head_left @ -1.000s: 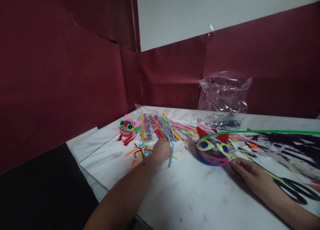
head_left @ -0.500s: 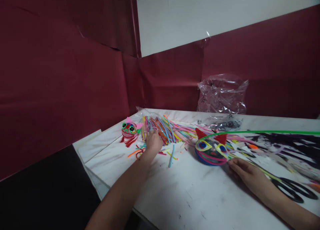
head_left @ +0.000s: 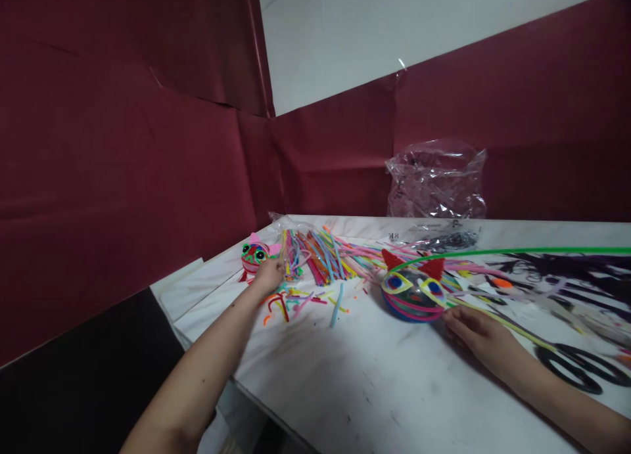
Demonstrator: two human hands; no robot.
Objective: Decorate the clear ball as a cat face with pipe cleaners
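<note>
My right hand (head_left: 466, 326) pinches the lower right edge of a round cat-face craft (head_left: 411, 295), which has red pointed ears, yellow-rimmed blue eyes and pink lines across the mouth. A long green pipe cleaner (head_left: 517, 251) arcs from behind its ear to the right. At the far left of the table, my left hand (head_left: 267, 276) is over the front of a smaller face craft (head_left: 253, 255) with pink ears and green-ringed eyes, partly covering it. Its fingers look curled; what they hold is hidden. Just right of it lies a clear bag of colourful pipe cleaners (head_left: 320, 257).
Cut pipe cleaner pieces (head_left: 296, 301) and a light blue strip (head_left: 337, 305) lie in front of the bag. Black-handled scissors (head_left: 574, 365) rest beyond my right wrist. A crumpled clear plastic bag (head_left: 436, 184) leans on the dark red wall covering (head_left: 335, 158). The white tabletop's edge runs down the left.
My left hand has moved left, off the bag of pipe cleaners to the smaller face craft, uncovering cut pieces. My right hand stays at the cat-face craft; the view has shifted slightly.
</note>
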